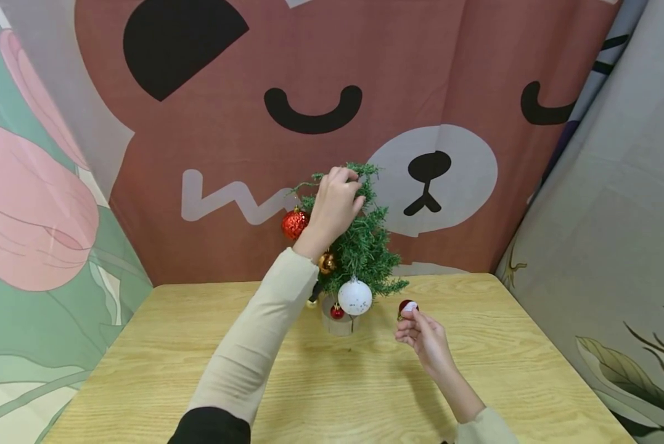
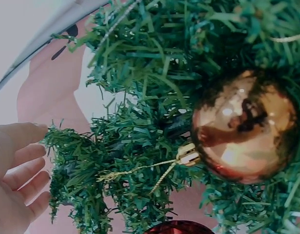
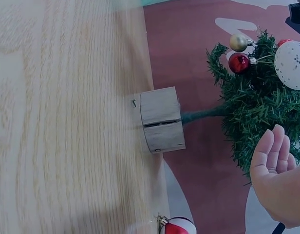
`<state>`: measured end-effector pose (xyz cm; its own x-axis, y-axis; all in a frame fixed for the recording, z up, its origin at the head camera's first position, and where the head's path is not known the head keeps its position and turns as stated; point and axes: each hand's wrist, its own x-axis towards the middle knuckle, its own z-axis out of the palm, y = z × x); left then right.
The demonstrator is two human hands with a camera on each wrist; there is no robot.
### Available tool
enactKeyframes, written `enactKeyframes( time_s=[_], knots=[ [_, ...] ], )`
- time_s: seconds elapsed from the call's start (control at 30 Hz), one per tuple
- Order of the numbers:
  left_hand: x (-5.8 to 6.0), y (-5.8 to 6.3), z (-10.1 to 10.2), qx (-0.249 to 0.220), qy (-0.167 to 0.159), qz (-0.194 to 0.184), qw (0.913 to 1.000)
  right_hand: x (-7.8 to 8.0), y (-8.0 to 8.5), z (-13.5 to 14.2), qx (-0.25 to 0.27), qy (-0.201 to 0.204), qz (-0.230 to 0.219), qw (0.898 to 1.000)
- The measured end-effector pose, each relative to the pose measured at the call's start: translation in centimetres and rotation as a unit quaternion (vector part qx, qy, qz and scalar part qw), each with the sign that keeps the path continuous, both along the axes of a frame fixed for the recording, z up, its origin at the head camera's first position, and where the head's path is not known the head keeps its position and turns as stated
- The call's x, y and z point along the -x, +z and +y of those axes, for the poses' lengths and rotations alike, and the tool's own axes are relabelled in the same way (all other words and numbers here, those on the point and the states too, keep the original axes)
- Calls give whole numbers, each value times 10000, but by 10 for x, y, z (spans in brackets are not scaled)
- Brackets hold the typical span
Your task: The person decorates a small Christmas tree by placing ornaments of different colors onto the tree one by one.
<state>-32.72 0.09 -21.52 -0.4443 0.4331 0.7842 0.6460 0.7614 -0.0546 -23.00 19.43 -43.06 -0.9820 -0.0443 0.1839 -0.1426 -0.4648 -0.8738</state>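
A small green artificial Christmas tree [image 1: 365,240] stands on a round wooden base [image 3: 162,121]. My left hand [image 1: 334,200] is at its top; in the left wrist view the fingertips [image 2: 42,201] are right at a leafy branch tip [image 2: 74,151], not closed round it. Low on the right, my right hand [image 3: 274,173] is loosely bent beside the lower branches, with nothing visible in its fingers. A small red-and-white ornament [image 1: 406,307] with a gold cap lies by the base, overlapped by that hand in the head view.
On the tree hang a glittery red ball [image 1: 295,223], a shiny copper ball [image 2: 245,126], a speckled white ball [image 1: 356,296], a small red ball [image 3: 238,63] and a small gold ball [image 3: 238,42]. Beneath is a light wooden table [image 1: 337,394]; a printed curtain [image 1: 243,246] rises behind.
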Motion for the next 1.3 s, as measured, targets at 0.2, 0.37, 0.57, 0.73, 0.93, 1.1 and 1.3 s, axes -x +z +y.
enactKeyframes(
  time_s=[0.2,0.37,0.57,0.73,0.93,1.1,1.3],
  knots=[
    [5,-1,0,-10,-26,-117,9999,2,-3,4,66,134,121,9998],
    [10,-2,0,-22,-7,-101,9999,4,-3,5,96,-9,-34,9999],
    [11,-3,2,-36,32,-124,9999,6,-5,8,142,-181,-211,9995],
    [10,-3,2,-108,32,-184,9998,9,-8,13,174,-315,-392,9986],
    [11,-5,3,-167,14,-200,9997,14,-12,19,329,-454,-708,9959],
    [12,-5,2,-254,-14,-160,9995,19,-14,25,417,-552,-769,9946],
    [14,-6,2,-412,-123,-166,9989,22,-14,30,328,-717,-912,9927]
  ],
)
